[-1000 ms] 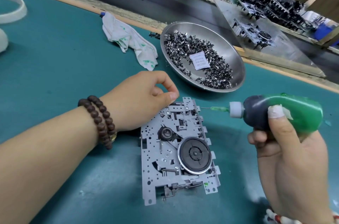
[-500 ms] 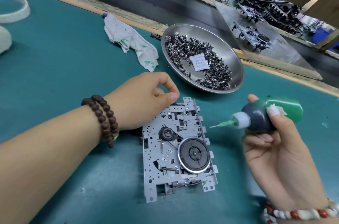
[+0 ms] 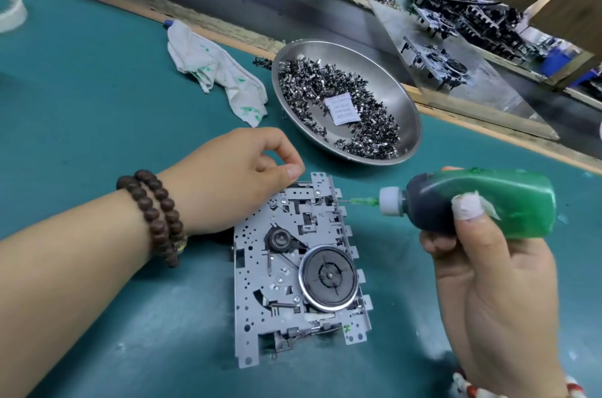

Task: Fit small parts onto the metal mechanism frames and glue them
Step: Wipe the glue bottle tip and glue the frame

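Observation:
A grey metal mechanism frame (image 3: 260,270) with a black flywheel (image 3: 329,277) lies flat on the teal mat. My left hand (image 3: 241,176) sits at its far left corner with the fingers curled and the thumb tip on the frame's edge, holding it still. My right hand (image 3: 495,283) grips a green glue bottle (image 3: 508,199) lying sideways. The bottle's thin needle tip (image 3: 353,201) touches the frame's upper right edge. A steel bowl (image 3: 391,78) behind the frame holds several small dark metal parts (image 3: 368,127).
A white rag (image 3: 215,71) stained green lies left of the bowl. A white paper packet (image 3: 342,108) rests among the parts. A white ring (image 3: 13,6) is at the far left. A tilted clear panel (image 3: 472,94) and more mechanisms stand beyond the wooden bench edge.
The right hand swung the bottle away from the frame and down, then brought it back up and left so the needle meets the frame's right edge. My left hand stayed put.

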`<state>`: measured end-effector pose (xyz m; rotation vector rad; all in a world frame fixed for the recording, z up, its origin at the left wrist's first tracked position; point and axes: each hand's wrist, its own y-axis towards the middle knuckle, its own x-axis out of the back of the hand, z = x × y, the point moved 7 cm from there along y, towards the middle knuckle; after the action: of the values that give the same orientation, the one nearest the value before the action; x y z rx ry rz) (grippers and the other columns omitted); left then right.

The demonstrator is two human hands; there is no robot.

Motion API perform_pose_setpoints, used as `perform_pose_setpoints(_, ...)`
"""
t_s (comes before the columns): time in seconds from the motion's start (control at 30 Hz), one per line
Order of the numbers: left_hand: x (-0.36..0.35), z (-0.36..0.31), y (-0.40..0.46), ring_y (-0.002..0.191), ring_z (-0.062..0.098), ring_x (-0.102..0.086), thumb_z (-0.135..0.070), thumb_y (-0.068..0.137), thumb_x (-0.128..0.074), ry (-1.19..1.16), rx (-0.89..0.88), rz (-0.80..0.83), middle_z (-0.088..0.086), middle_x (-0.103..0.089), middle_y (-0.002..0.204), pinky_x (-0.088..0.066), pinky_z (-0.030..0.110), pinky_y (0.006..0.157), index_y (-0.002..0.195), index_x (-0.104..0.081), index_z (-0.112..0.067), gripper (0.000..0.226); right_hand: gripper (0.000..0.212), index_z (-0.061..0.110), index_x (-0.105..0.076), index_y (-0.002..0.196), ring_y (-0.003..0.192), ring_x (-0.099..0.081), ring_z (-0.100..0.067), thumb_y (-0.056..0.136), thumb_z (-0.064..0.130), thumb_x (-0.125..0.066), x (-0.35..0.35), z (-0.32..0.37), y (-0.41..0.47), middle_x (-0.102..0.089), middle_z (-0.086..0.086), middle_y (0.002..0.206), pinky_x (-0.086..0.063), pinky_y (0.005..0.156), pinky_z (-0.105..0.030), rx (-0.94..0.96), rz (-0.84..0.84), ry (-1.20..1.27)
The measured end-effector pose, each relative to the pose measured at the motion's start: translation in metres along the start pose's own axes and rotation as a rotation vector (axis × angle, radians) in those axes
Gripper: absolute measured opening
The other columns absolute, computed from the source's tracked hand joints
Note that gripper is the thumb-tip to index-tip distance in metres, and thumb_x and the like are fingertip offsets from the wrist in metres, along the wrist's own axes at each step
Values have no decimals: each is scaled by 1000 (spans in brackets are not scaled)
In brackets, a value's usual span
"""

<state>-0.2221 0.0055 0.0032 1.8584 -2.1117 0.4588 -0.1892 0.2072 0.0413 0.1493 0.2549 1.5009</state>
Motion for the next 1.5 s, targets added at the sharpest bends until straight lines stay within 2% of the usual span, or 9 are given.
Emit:
perform_pose_setpoints(0.1,0,0,0,30,6,-29,-28,89,-52,2,6,0,-10,-40,34,-25,11,35,85,-57,-20,10,38,25,-72,82,65,-59,-9,64,58,-73,-2,4,-2,-70,6,79,-45,56,-17,43,-7,-113)
perform_pose_setpoints(0.33,1,0,-1,30,7,-28,-29,89,-52,16,5,-2,-10,-39,34,-25,12,35,84,-57,-20,11,37,23,-72,85,60,-62,-11,69,57,-71,-5,8,-7,-71,6,77,-48,54,-20,112,-11,-171)
perform_pose_setpoints(0.63,0,0,-1,32,7,-27,-31,87,-52,7,-7,10,-9,-37,35,-27,13,37,83,-57,-21,12,45,28,-71,91,55,-59,-6,62,63,-71,-8,9,-7,-71,10,85,-49,51,-17,107,-18,-196)
perform_pose_setpoints(0.8,0,0,-1,31,7,-28,-30,88,-52,1,-12,8,-9,-37,33,-26,12,36,82,-56,-21,11,54,28,-73,90,59,-62,-10,52,65,-77,-5,4,-4,-72,3,88,-50,50,-19,51,-12,-139)
perform_pose_setpoints(0.93,1,3,0,32,7,-25,-29,88,-53,-41,5,13,-8,-38,35,-23,12,36,83,-57,-20,11,60,16,-71,85,60,-63,-9,48,62,-81,-4,2,-4,-72,1,83,-50,49,-19,35,-12,-120)
perform_pose_setpoints(1.2,-1,8,1,37,12,-27,-29,87,-54,-88,39,32,-4,-44,45,-26,15,37,84,-59,-20,11,56,16,-66,83,50,-58,-9,57,65,-75,-5,4,-4,-70,4,72,-48,49,-17,73,-46,-116)
perform_pose_setpoints(1.3,-1,9,1,38,13,-27,-29,86,-55,-90,44,39,4,-49,52,-26,16,36,86,-59,-19,11,42,28,-70,84,52,-58,-8,62,64,-72,-4,4,-3,-71,6,75,-48,52,-17,92,-36,-126)
perform_pose_setpoints(1.43,-3,8,1,52,18,-37,-28,86,-54,-118,62,59,22,-60,69,-33,26,53,87,-58,-17,12,38,30,-70,84,55,-58,-7,65,63,-70,-4,3,-2,-71,7,76,-49,54,-18,98,-17,-150)
perform_pose_setpoints(1.5,-3,9,1,54,20,-37,-28,86,-54,-122,68,61,21,-58,68,-33,29,54,87,-58,-17,12,37,31,-70,85,56,-59,-7,66,63,-69,-4,2,-2,-71,6,77,-48,54,-18,96,-4,-169)
